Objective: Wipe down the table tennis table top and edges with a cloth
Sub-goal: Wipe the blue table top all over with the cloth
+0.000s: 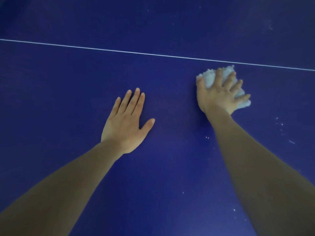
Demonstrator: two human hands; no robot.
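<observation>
Pressing down with your right hand (219, 95), you have a bunched white cloth (211, 79) pinned against the blue table top (71, 68). Fingers are spread and bent over the bundle, thumb on its near-left side. Cloth shows fluffy and crumpled between the fingers, bulging out past the fingertips on the far side and again under the little finger to the right. Grip state: closed over the cloth, holding it, with the cloth touching the table surface beneath the palm.

Your left hand (127, 123) lies flat on the same surface, well to the left of the cloth hand and a little nearer to you. Fingers straight and close together, thumb angled out toward the right. It holds nothing; palm down, in contact with the table.

A thin white line (119, 51) runs across the table just beyond the cloth, passing close to the bundle's far edge without touching it.

Small white specks (279, 124) sit on the surface to the right of your right forearm, nearer to you than the cloth. A few more (207, 137) lie just left of that forearm. Fainter specks (173, 24) are scattered beyond the line, on the far part of the table.

Both forearms are bare and reach in from the near edge of view.
</observation>
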